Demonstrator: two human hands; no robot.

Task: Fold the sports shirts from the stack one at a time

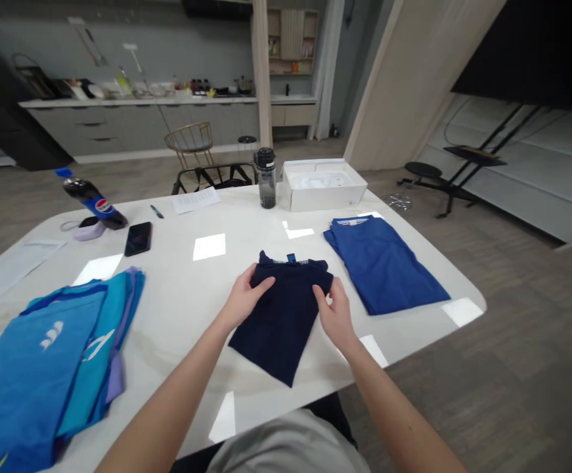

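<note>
A folded navy shirt (283, 322) lies on the white table (201, 302) right in front of me. My left hand (246, 295) grips its left edge, fingers curled over the cloth near the collar. On the shirt's right edge rests my right hand (335, 314), pinching the fabric between thumb and fingers. To the right lies a folded royal-blue shirt (381, 263), untouched.
A stack of light-blue and teal shirts (49, 368) sits at the near left. Farther back are a cola bottle (93, 200), a black phone (138, 238), a pen (156, 211), a paper sheet (196, 199), a dark drinking bottle (266, 177) and an open white box (322, 185).
</note>
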